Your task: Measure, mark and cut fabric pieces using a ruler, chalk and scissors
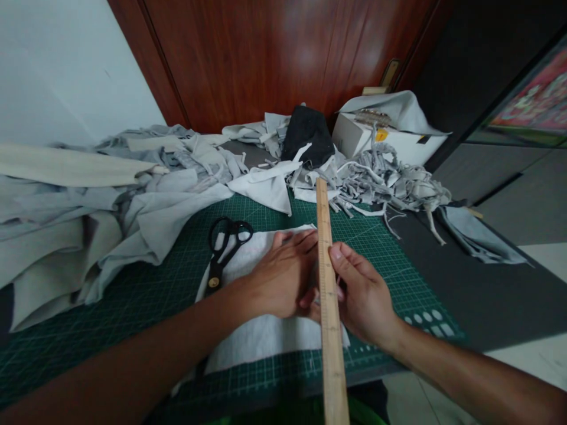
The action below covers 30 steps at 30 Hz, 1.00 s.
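— Ruler (328, 283) first: where does it lie?

— The wooden ruler lies lengthwise across the white cloth (261, 336), which is spread on the green cutting mat (146, 295), and it runs past the near edge of the mat.

— And the hands?

— The left hand (283, 277) presses flat on the cloth just left of the ruler, fingers stretched and close together, tips touching its edge. The right hand (363, 295) grips the ruler from the right, thumb on top, fingers curled around it.

— Anything else by the ruler?

— Black scissors (224, 248) rest left of it, partly on the cloth. Beyond its far end lie grey fabric strips (390, 180) and a white box (376, 139).
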Available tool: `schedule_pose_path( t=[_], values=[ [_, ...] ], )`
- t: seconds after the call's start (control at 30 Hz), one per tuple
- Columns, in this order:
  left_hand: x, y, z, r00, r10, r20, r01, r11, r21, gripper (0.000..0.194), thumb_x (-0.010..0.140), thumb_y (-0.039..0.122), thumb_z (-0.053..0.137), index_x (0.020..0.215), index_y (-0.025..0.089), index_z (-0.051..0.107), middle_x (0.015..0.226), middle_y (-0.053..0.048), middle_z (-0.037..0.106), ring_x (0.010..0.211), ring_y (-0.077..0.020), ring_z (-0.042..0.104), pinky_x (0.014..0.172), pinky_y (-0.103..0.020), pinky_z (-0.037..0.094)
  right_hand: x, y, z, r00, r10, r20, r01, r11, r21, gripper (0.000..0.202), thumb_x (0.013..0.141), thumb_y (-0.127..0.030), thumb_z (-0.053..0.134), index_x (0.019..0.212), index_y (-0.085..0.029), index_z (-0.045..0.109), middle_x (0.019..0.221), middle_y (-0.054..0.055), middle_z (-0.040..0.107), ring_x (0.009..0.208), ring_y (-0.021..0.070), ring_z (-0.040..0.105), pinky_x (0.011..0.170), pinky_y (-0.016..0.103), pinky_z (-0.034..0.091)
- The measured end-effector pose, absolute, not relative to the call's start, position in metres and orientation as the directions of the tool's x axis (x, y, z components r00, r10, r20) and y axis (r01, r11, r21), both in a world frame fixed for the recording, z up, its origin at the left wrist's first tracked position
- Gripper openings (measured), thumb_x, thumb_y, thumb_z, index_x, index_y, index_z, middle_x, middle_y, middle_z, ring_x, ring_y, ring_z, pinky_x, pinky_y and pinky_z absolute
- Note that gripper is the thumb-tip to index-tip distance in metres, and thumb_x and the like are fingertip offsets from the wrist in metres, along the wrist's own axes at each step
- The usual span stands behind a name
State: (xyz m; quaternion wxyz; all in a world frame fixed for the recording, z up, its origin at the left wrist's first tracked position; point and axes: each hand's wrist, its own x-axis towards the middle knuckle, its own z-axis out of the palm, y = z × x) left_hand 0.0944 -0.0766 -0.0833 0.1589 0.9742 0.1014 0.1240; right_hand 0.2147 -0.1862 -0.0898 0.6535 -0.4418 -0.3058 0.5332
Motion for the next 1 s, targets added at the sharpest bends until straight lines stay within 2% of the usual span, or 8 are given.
schedule_pose_path(
  t=[0.13,0.23,0.37,0.43,0.57,0.67,0.83,1.0],
  values=[
    [0.094,-0.068,-0.074,0.970,0.162,0.181,0.072,-0.905,0.420,0.046,0.072,0.043,0.086,0.111,0.023,0.073,0.147,-0.011,0.057,0.141,-0.0381,0.047,0.117,-0.052,0.036,0.223,-0.182,-0.099,0.261,0.961,-0.094,-0.415,0.024,-0.909,0.042,0.092,-0.057,0.074,0.084,-0.024,0.048,0.055,-0.013,0.040,0.039,0.0058,0.038,0.037,0.015,0.042],
    [0.091,-0.053,-0.070,0.982,0.150,0.111,0.052,-0.791,0.609,0.045,0.075,0.031,0.081,0.118,0.019,0.071,0.140,-0.013,0.063,0.134,-0.0363,0.055,0.116,-0.051,0.039,0.229,-0.181,-0.100,0.273,0.961,-0.038,-0.335,0.058,-0.940,0.043,0.094,-0.053,0.074,0.080,-0.022,0.049,0.060,-0.012,0.041,0.045,0.0039,0.036,0.040,0.012,0.038],
    [0.092,-0.042,-0.074,0.880,0.461,0.116,0.013,-0.267,0.964,0.047,0.086,0.027,0.066,0.132,0.019,0.065,0.120,-0.008,0.073,0.121,-0.0306,0.064,0.112,-0.049,0.043,0.230,-0.183,-0.099,0.237,0.971,0.015,-0.106,0.041,-0.993,0.040,0.102,-0.057,0.061,0.084,-0.022,0.051,0.064,-0.010,0.044,0.049,0.0066,0.042,0.044,0.017,0.040],
    [0.094,-0.047,-0.076,0.771,0.631,0.084,-0.092,-0.019,0.996,0.062,0.091,0.033,0.066,0.150,0.020,0.051,0.114,-0.008,0.074,0.115,-0.0275,0.067,0.108,-0.046,0.045,0.227,-0.182,-0.097,0.226,0.972,0.056,0.059,0.044,-0.997,0.040,0.105,-0.057,0.053,0.085,-0.022,0.050,0.064,-0.009,0.045,0.051,0.0079,0.044,0.045,0.019,0.041],
    [0.097,-0.066,-0.078,0.759,0.641,0.114,-0.164,0.019,0.986,0.095,0.090,0.031,0.075,0.167,0.030,0.020,0.107,-0.006,0.073,0.091,-0.0203,0.069,0.084,-0.035,0.054,0.221,-0.178,-0.090,0.157,0.978,0.137,0.302,0.085,-0.950,0.033,0.109,-0.051,0.041,0.098,-0.022,0.052,0.066,-0.007,0.051,0.048,0.0103,0.049,0.045,0.023,0.041],
    [0.094,-0.072,-0.080,0.752,0.643,0.144,-0.147,-0.051,0.988,0.092,0.093,0.028,0.070,0.168,0.032,0.016,0.100,-0.004,0.071,0.072,-0.0151,0.064,0.065,-0.027,0.051,0.221,-0.177,-0.086,0.054,0.970,0.239,0.608,0.158,-0.778,0.028,0.108,-0.040,0.040,0.104,-0.017,0.056,0.076,0.002,0.065,0.058,0.0164,0.061,0.056,0.032,0.050],
    [0.093,-0.070,-0.088,0.654,0.754,0.058,-0.019,-0.060,0.998,0.071,0.090,0.020,0.067,0.155,0.017,0.039,0.092,-0.004,0.068,0.069,-0.0146,0.065,0.058,-0.024,0.051,0.233,-0.184,-0.082,-0.222,0.947,0.231,0.923,0.280,-0.264,0.033,0.107,-0.035,0.044,0.117,-0.010,0.064,0.102,0.015,0.075,0.092,0.0316,0.070,0.077,0.044,0.054],
    [0.097,-0.072,-0.089,0.614,0.788,0.042,0.072,-0.109,0.991,0.063,0.091,0.017,0.063,0.151,0.019,0.044,0.090,-0.002,0.067,0.063,-0.0131,0.065,0.054,-0.023,0.055,0.259,-0.182,-0.069,-0.301,0.948,0.106,0.950,0.308,-0.057,0.076,0.102,-0.071,0.044,0.145,-0.009,0.057,0.107,0.018,0.076,0.094,0.0347,0.071,0.070,0.041,0.052]
  ],
)
